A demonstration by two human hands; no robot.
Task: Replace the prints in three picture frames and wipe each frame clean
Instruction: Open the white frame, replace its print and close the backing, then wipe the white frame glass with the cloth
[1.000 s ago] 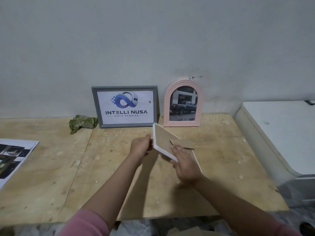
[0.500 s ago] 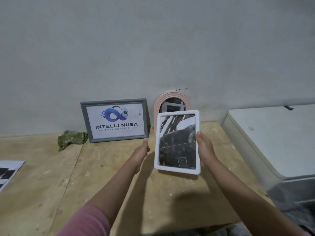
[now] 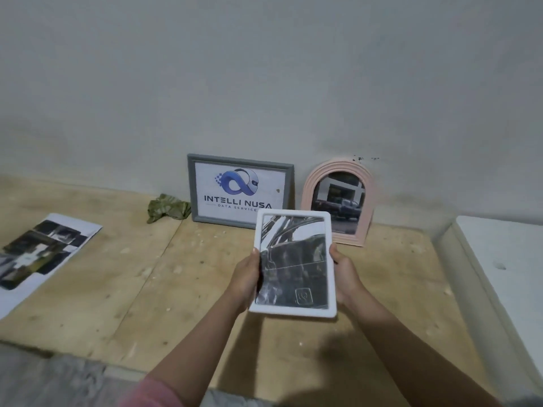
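I hold a white rectangular frame upright above the table, its front toward me, showing a dark black-and-white print. My left hand grips its left edge and my right hand grips its right edge. Behind it a grey frame with an "INTELLI NUSA" logo print leans on the wall. To its right stands a pink arched frame with a photo of a dark truck. A crumpled green cloth lies left of the grey frame.
The plywood table carries a printed sheet of dark photos at its left edge. A white appliance stands against the table's right side. A plain wall rises behind the frames.
A second ago the white frame was tilted back-side up near the tabletop. It has been turned front-facing and lifted, and my left hand has closed on its left edge. The view shifted left.
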